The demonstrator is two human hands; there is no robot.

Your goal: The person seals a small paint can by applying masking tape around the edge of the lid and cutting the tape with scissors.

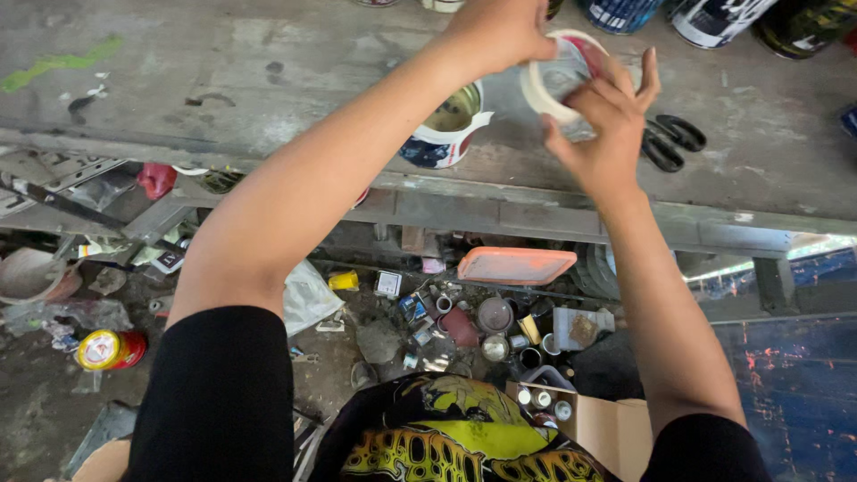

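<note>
A roll of pale cream masking tape [561,78] sits at about one o'clock in the view, raised above the grey paint-stained workbench [268,80] rather than lying on it. It is a flat ring tilted so its open centre faces the camera, with the bench surface showing through the hole and a reddish patch along its upper right edge at about two o'clock on the ring. The left hand [500,34] grips it from eleven o'clock and the right hand [607,120] clasps it from five o'clock, fingers spread along its right rim.
</note>
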